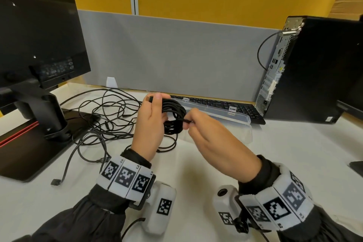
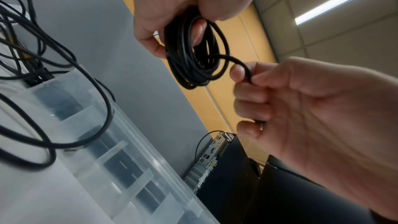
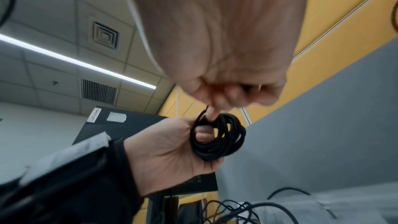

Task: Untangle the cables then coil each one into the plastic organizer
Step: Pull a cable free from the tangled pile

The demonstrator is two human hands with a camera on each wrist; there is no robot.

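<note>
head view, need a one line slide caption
Left hand holds a coiled black cable while the right hand pinches its end above a cluttered desk.

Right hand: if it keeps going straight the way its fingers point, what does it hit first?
Most likely the coiled cable held in the left hand. The right hand pinches the cable's end and its fingertips point right at the coil, almost touching. Depth is unclear, but nothing else lies between.
</note>
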